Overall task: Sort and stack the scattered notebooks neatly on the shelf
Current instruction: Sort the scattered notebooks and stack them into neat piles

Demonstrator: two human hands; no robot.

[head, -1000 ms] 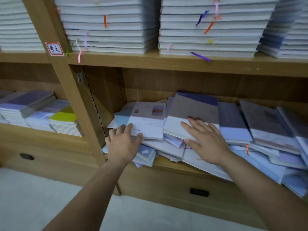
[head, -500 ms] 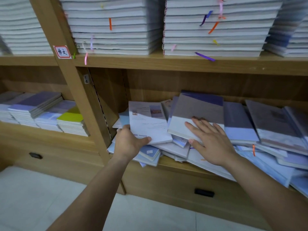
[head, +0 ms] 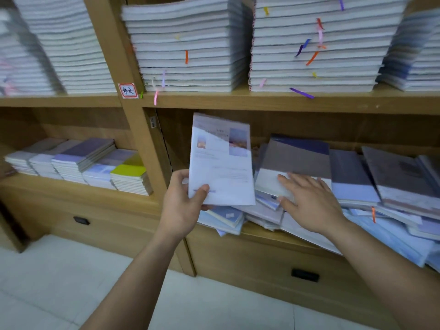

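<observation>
Notebooks (head: 381,177) are seen scattered in a loose, overlapping heap on the lower shelf (head: 266,232) at the centre right of the frame, several tilted and some jutting past its front edge. One pale notebook (head: 221,163) with small photo panels on its cover is held raised and nearly upright just left of the heap, at the frame's centre. Its lower left corner is pinched by the left hand (head: 183,208), with the thumb laid across the cover and the other fingers curled behind it. The right hand (head: 309,201) is laid flat, fingers straight and slightly spread, on a grey-and-purple notebook (head: 295,156) lying on top of the heap; nothing is gripped by it. In the compartment at the lower left, short tidy stacks (head: 81,158) are ranged side by side, the nearest topped by a yellow-green cover (head: 128,169). Tall stacks of white-edged books (head: 190,44) with coloured ribbon markers are carried on the upper shelf across the top of the frame. A red-bordered label (head: 128,90) is stuck on the upright post between the compartments, and a dark drawer handle (head: 305,275) is set below the heap.
</observation>
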